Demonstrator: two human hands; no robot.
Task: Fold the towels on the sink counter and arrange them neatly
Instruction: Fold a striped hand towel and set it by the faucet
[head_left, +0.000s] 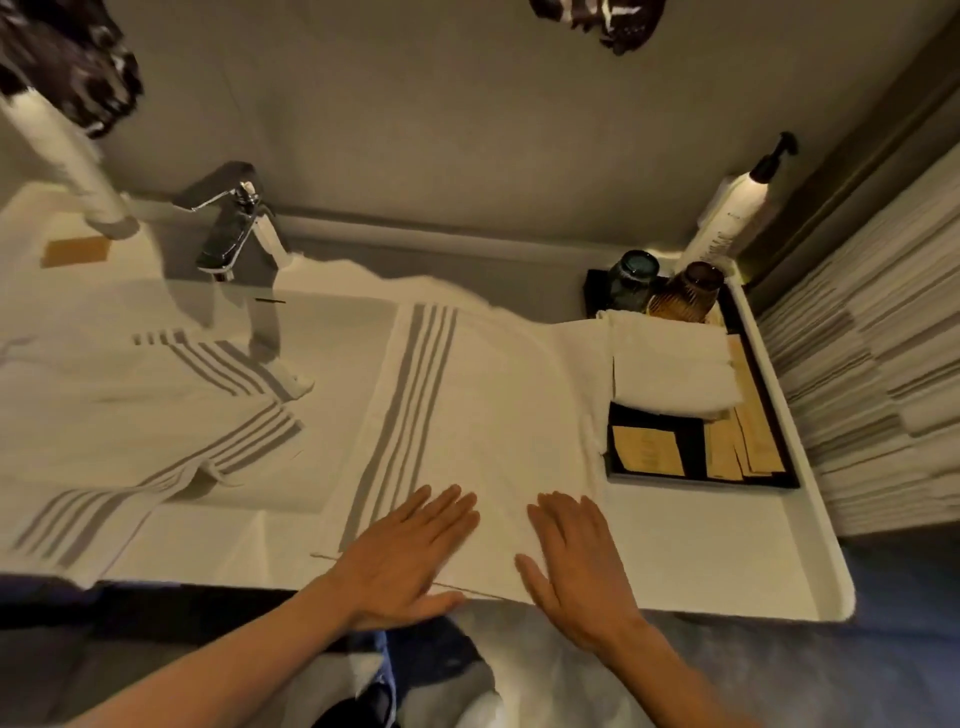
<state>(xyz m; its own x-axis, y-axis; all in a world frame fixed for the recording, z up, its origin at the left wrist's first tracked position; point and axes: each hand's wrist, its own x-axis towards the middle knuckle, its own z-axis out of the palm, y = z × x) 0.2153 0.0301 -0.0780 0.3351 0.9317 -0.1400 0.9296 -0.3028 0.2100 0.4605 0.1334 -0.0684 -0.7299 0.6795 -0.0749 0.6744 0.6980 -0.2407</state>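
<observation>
A white towel with grey stripes (483, 415) lies spread flat on the counter right of the basin, its near end hanging over the front edge. My left hand (410, 556) and my right hand (576, 561) both rest palm-down on its near part, fingers spread, holding nothing. A second striped towel (130, 431) lies rumpled over the left side of the basin and counter. Two small folded white towels (670, 364) are stacked on the black tray (779, 478) at the right.
A chrome faucet (234, 234) stands at the back of the basin. The tray also holds two tumblers (665, 286) and paper packets. A white pump bottle (737, 218) stands in the back right corner. The counter's front edge (727, 608) runs just beyond my wrists.
</observation>
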